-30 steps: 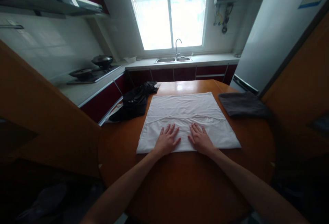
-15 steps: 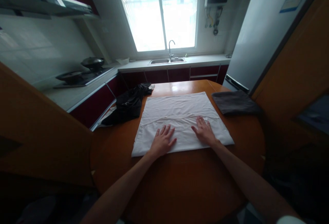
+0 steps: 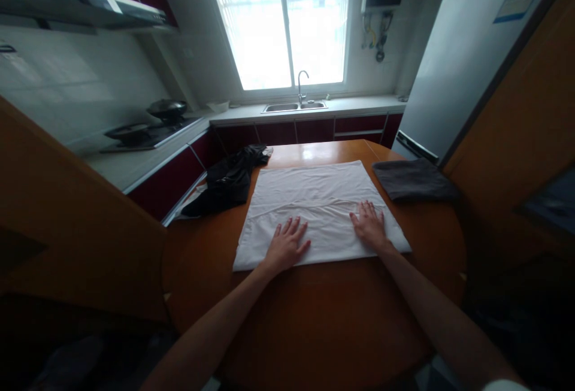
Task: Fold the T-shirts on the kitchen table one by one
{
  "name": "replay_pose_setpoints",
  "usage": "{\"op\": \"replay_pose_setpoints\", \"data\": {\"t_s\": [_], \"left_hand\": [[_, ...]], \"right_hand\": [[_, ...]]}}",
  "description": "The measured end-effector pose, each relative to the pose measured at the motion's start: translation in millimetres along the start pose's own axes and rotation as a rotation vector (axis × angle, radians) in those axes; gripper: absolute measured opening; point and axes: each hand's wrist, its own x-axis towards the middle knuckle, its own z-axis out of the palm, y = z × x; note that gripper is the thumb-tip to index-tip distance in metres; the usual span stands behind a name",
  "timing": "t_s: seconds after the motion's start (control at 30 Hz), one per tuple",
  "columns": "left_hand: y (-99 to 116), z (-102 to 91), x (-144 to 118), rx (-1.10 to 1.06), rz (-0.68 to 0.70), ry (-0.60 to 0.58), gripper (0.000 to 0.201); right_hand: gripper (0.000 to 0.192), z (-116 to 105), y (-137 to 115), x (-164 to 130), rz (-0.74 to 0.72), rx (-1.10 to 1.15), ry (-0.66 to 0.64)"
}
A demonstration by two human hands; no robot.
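A white folded cloth [image 3: 309, 184], perhaps a garment, lies spread on the wooden table [image 3: 309, 313]. A wrinkled fold line runs across its middle. My left hand [image 3: 287, 244] rests flat on the near part of the cloth, left of centre, fingers spread. On the right side of the cloth, my right hand [image 3: 371, 226] lies palm down with its fingers apart. Neither hand grips the fabric.
A crumpled black garment [image 3: 229, 178] lies at the table's left. At the right is a folded dark grey cloth [image 3: 413, 179]. Beyond the table are a counter with a sink [image 3: 294, 106], a stove with pans [image 3: 166, 109], and a fridge [image 3: 453, 67].
My right hand has slid to the right across the white cloth. My left hand stays in about the same place on it. The view has shifted slightly.
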Motion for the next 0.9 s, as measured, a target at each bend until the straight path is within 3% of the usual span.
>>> {"op": "replay_pose_setpoints", "data": {"t_s": [0.37,0.53,0.73,0.9], "left_hand": [[-1.5,4.8,0.1,-0.037,0.006,0.029,0.063],[-1.4,-1.5,1.6,-0.124,-0.006,0.048,0.059],[-32.9,-13.3,5.1,-0.153,-0.169,0.227,0.052],[-60.0,0.1,2.4,-0.010,-0.291,0.117,0.056]], "right_hand": [[0.066,5.6,21.1,10.9,0.044,-0.029,-0.030],[0.063,3.2,21.3,13.5,0.023,-0.012,0.076],[0.059,6.3,21.2,8.8,-0.005,-0.019,0.040],[0.060,8.7,23.0,10.6,0.003,-0.017,0.026]]}}
